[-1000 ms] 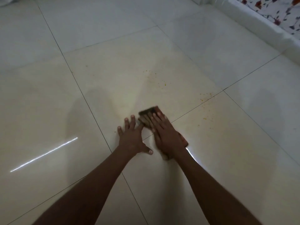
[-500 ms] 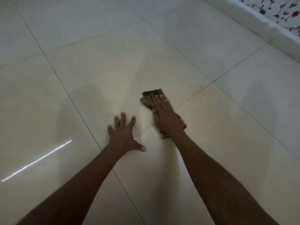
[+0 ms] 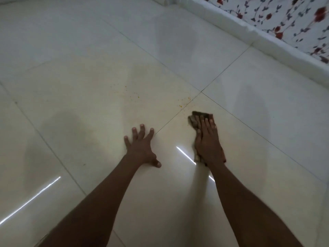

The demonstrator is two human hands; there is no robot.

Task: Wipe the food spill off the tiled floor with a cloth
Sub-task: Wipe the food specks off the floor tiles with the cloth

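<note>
Right hand point(image 3: 208, 139) flat, pressing cloth point(image 3: 199, 118), long axis running away from person. Spill point(image 3: 183, 102) just beyond cloth. Left hand point(image 3: 140, 147) splayed, released.

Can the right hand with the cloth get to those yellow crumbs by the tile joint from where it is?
Probably yes. The right hand presses the cloth flat just short of the crumbs, with only bare floor between them.

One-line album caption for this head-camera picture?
Right hand presses a cloth beside yellow crumbs; left hand braces on tiles.
</note>
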